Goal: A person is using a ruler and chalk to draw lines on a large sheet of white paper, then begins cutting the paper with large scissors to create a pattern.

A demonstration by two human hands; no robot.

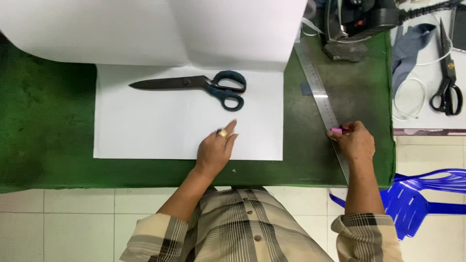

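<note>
Resting flat, L hand point(215, 149) on white sheet point(145, 131) nr edge; R hand point(356, 141) pinching pink chalk point(336, 130) on ruler point(320, 94).

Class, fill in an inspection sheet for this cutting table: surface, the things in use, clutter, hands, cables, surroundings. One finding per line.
Surface: green felt-covered table, worn in patches.
Things in use: flat white paper sheet with a larger white sheet curling over its far edge; big dark-handled steel scissors lying shut on the flat sheet; long steel ruler lying diagonally; small pink marker.
Clutter: second black scissors, grey fabric scrap, dark iron.
Hands: left hand flat on the sheet, a ring on it; right hand, grip pinching the marker at the ruler.
Cables: white cord looped by the scrap.
Surroundings: white tiled floor, blue plastic chair.
</note>
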